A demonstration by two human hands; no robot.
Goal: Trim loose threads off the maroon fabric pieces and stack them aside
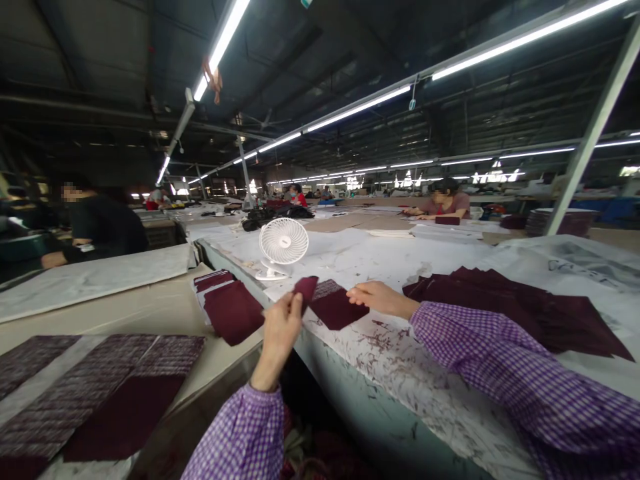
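A small maroon fabric piece (306, 288) is pinched between the thumb and fingers of my left hand (281, 325), raised at the near edge of the white-covered table. Just right of it lies a maroon fabric panel (339, 311) with a speckled grey band along its far side. My right hand (380, 298) is over the right side of that panel, its fingertips drawn together. Whether they grip a thin edge or thread, I cannot make out. Both sleeves are purple checked cloth.
A white fan (283, 241) stands behind my hands. Maroon panels are heaped at right (520, 310), and a maroon stack (233, 310) sits on the left table. Speckled panels (125, 393) lie nearer. A gap separates the tables. Co-workers are at left (105, 220) and far right (450, 200).
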